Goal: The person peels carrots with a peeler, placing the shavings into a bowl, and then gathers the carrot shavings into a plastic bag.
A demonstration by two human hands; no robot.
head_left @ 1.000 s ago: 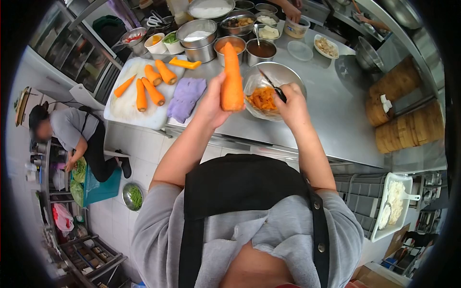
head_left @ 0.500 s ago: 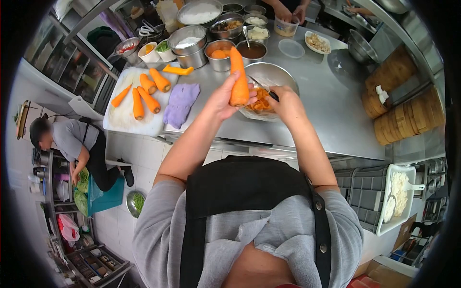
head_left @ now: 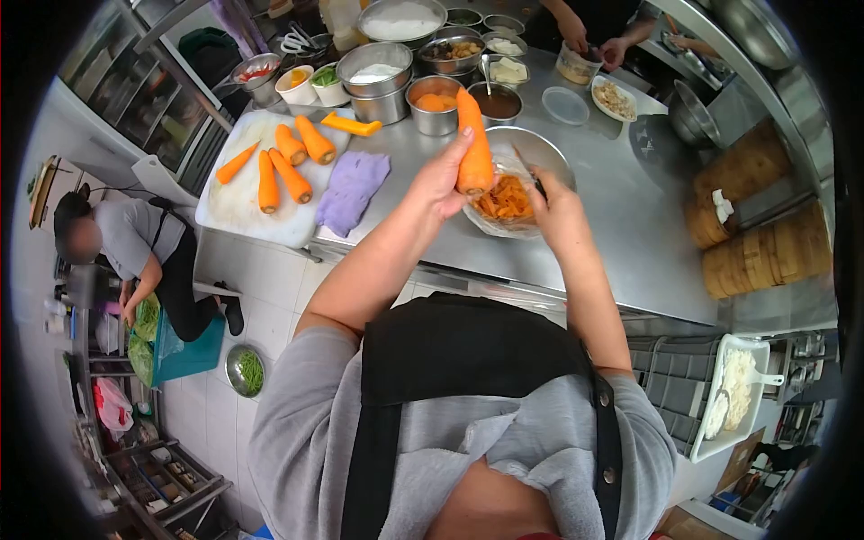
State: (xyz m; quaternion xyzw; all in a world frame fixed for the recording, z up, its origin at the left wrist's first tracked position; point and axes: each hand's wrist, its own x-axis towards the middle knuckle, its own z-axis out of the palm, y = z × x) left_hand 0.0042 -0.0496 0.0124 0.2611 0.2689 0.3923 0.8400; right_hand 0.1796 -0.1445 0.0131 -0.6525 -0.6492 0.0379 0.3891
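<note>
My left hand (head_left: 439,183) is wrapped round the side of a large orange carrot (head_left: 474,148), held upright with its tip pointing away from me. In my right hand (head_left: 562,211) is the dark handle of a knife (head_left: 525,160); its thin blade points up and away, to the right of the carrot and apart from it. Below both hands sits a metal bowl (head_left: 551,151) lined with a clear plastic bag. Orange carrot shavings (head_left: 506,200) lie in the bag. The carrot and my hands hide part of the bowl.
Left stands a white cutting board (head_left: 232,205) with several carrots (head_left: 292,180), beside a purple cloth (head_left: 354,191) and a yellow tool (head_left: 351,123). Metal containers (head_left: 382,103) line the back. A co-worker's hands (head_left: 614,52) work behind; bamboo steamers (head_left: 765,261) stand right.
The view has shifted a little, so the table appears further right. My right hand has turned the knife, its blade now pointing more upward and less toward the carrot.
</note>
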